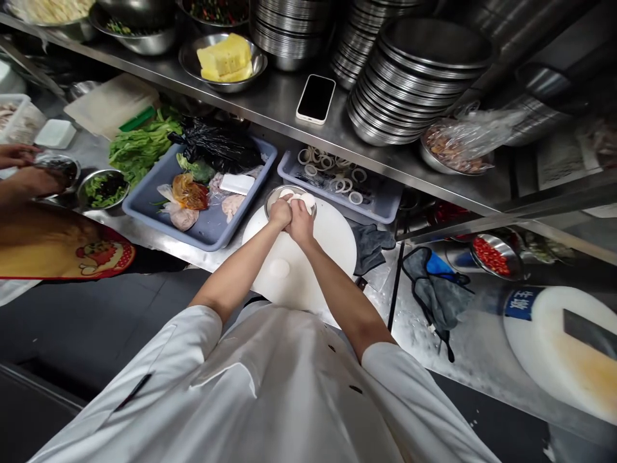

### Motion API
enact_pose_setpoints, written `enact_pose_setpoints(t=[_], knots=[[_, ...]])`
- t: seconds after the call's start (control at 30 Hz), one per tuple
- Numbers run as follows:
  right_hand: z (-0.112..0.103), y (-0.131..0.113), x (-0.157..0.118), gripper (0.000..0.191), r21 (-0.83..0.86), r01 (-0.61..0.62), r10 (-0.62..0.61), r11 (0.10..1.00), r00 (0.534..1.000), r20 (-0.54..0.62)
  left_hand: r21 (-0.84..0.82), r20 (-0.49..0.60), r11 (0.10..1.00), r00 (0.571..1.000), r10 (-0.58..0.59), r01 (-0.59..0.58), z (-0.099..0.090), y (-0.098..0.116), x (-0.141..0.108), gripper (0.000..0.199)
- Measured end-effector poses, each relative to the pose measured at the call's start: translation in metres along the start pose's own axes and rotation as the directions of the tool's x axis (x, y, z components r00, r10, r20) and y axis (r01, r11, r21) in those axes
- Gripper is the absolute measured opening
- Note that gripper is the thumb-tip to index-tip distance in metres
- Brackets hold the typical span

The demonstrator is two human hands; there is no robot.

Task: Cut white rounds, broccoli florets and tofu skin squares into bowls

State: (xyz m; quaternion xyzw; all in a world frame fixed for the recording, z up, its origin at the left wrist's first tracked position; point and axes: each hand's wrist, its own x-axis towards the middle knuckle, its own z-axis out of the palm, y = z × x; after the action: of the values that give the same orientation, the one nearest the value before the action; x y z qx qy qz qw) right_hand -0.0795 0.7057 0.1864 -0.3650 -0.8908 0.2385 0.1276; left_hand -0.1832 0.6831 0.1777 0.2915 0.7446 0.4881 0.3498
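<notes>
Both my hands meet over a small metal bowl (270,204) at the back of a round white cutting board (337,238). My left hand (279,213) is closed, its fingers curled at the bowl's near side. Pressed against it is my right hand (301,222), also closed, with fingertips among white round slices (308,199) in the bowl. Whatever lies inside the two grips is hidden by the fingers. One pale round slice (279,268) lies flat on the board between my forearms.
A blue-grey tray (202,238) with bagged food stands left; another tray (380,209) holds white rings. Gloves (371,247) lie right of the board. Above, a steel shelf (274,109) carries a phone (316,98) and stacked metal bowls (400,90). A co-worker's hands (29,177) are far left.
</notes>
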Motion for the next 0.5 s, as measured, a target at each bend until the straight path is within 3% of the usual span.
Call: enact_pose_setpoints(t=[0.1,0.17,0.27,0.37,0.43,0.5], knots=[[0.004,0.016,-0.029,0.054,0.092,-0.036,0.042,0.995,0.997,-0.066,0.215,0.133,0.975,0.991,0.024,-0.052,-0.018,-0.004,-0.029,0.074],[0.005,0.037,-0.061,0.057,0.164,-0.07,0.091,0.984,0.988,-0.122,0.301,0.271,0.939,0.959,0.084,-0.167,-0.032,-0.017,-0.062,0.063],[0.009,0.071,-0.12,0.065,0.222,-0.22,0.243,0.95,0.967,-0.08,0.552,0.454,0.756,0.887,0.081,-0.351,-0.043,-0.049,-0.113,0.058],[0.014,0.096,-0.17,0.065,0.272,-0.321,0.335,0.907,0.942,-0.003,0.67,0.564,0.565,0.825,0.035,-0.482,-0.032,-0.076,-0.145,0.075],[0.015,0.104,-0.192,0.062,0.315,-0.292,0.312,0.903,0.95,-0.014,0.633,0.614,0.533,0.784,0.095,-0.561,-0.014,-0.086,-0.152,0.072],[0.012,0.107,-0.206,0.063,0.332,-0.246,0.278,0.911,0.959,-0.053,0.533,0.657,0.574,0.731,0.181,-0.622,0.008,-0.092,-0.153,0.073]])
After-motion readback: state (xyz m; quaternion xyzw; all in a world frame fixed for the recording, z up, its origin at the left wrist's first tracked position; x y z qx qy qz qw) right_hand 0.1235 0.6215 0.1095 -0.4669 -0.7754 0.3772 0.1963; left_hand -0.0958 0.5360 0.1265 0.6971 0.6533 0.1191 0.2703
